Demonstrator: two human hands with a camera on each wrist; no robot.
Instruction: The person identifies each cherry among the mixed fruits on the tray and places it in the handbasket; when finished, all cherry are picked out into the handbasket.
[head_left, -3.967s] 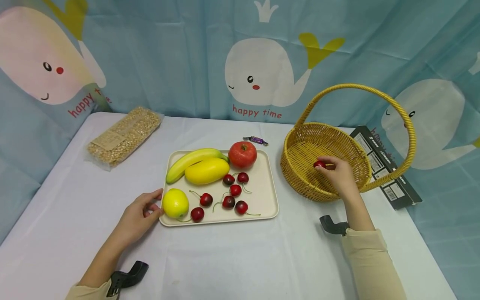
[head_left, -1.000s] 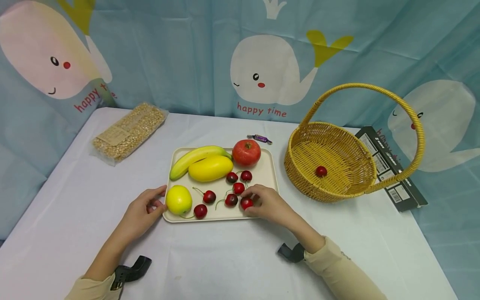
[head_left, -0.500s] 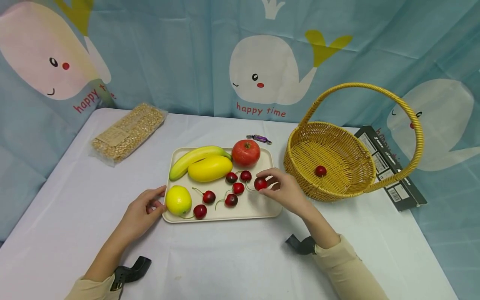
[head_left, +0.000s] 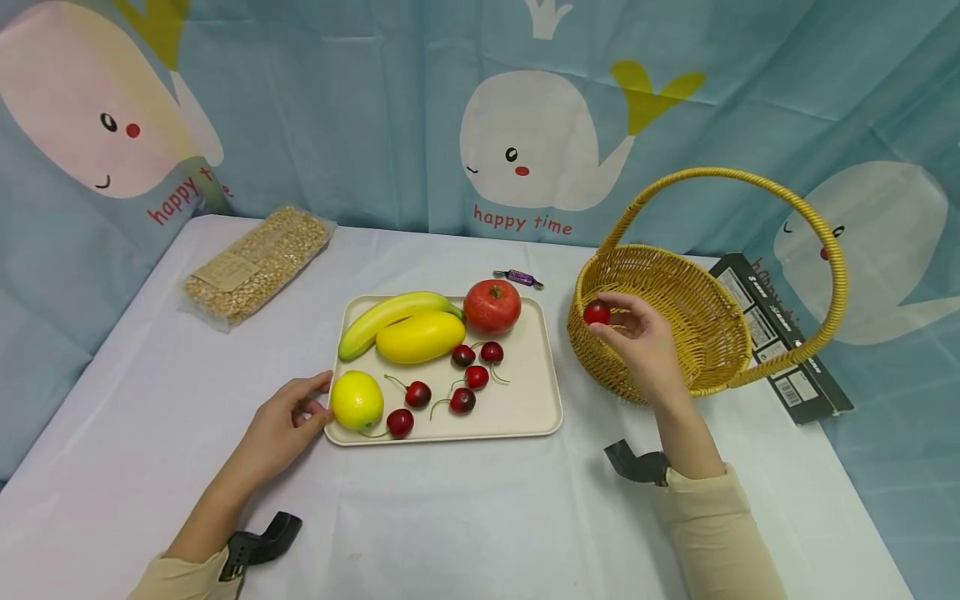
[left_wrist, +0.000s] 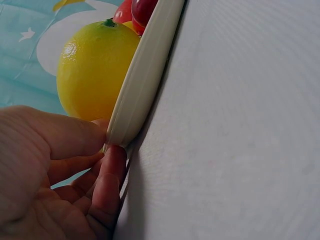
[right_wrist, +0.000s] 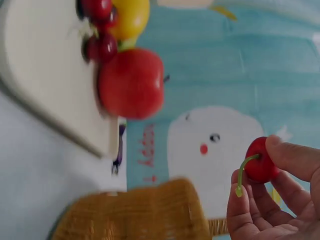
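Head view: a person's right hand (head_left: 645, 343), right of centre, pinches a red cherry (head_left: 597, 312) between thumb and fingertips, at the left rim of a yellow wicker basket (head_left: 611, 367) with a tall arched handle. The left hand (head_left: 281, 421), left of centre in the lower half, pinches the left edge of a cream tray (head_left: 517, 408). The tray sits mid-frame on a white tablecloth (head_left: 450, 525). On it, a lemon (head_left: 357, 401) lies near the left hand, a banana (head_left: 384, 318) and a yellow oval fruit (head_left: 422, 338) lie along the top left, a round red fruit (head_left: 492, 306) is at the top right, and six more cherries (head_left: 462, 401) are scattered below them. A purple-wrapped candy (head_left: 519, 278) lies just above the tray, a clear bag of grain (head_left: 258, 267) is at upper left, and a dark box (head_left: 802, 392) lies right of the basket. A blue curtain (head_left: 360, 125) printed with whales fills the top.

Left wrist view: at lower left, the thumb is on the tray's rim and a finger is against its underside. The lemon is just above, at upper left.

Right wrist view: at lower right, thumb and fingers clamp the cherry, its green stem curving downward. The basket, blurred, is at the bottom; the tray is at upper left.
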